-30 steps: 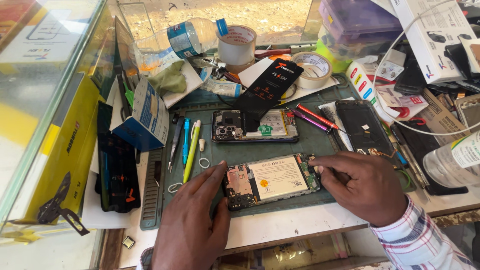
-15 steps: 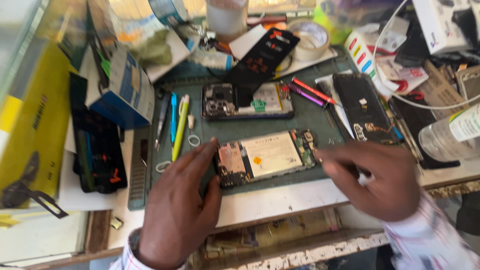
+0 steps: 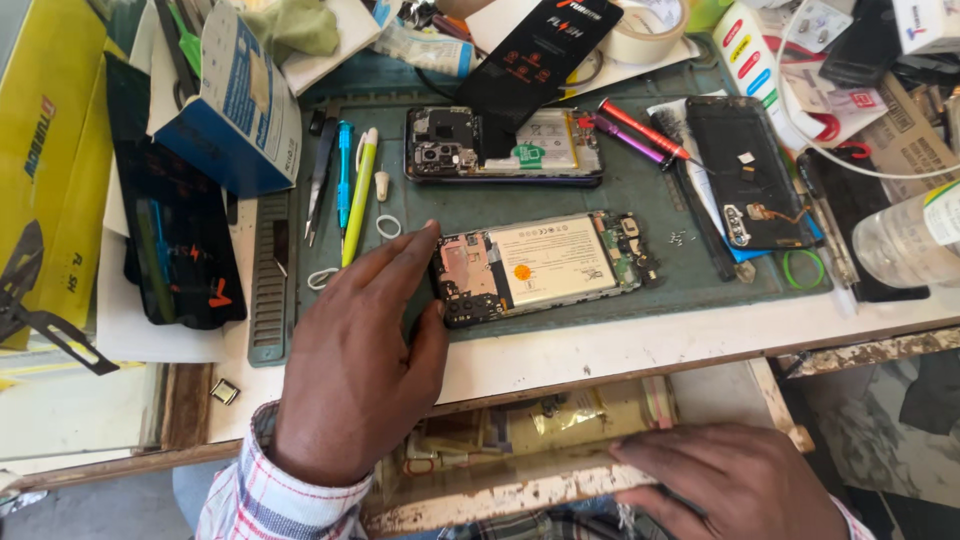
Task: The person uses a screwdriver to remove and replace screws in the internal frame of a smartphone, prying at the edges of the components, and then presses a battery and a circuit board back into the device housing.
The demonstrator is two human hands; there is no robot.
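A blue box [image 3: 240, 105] sits beside pens [image 3: 352, 190].

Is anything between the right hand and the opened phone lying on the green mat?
Yes. The right hand rests on the front edge of a pulled-out drawer, below the bench. The white bench edge and the mat's front strip lie between it and the opened phone. The left hand already touches the phone's left end.

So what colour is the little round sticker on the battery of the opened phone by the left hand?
Orange, on the white battery of the opened phone; the head view shows it clearly.
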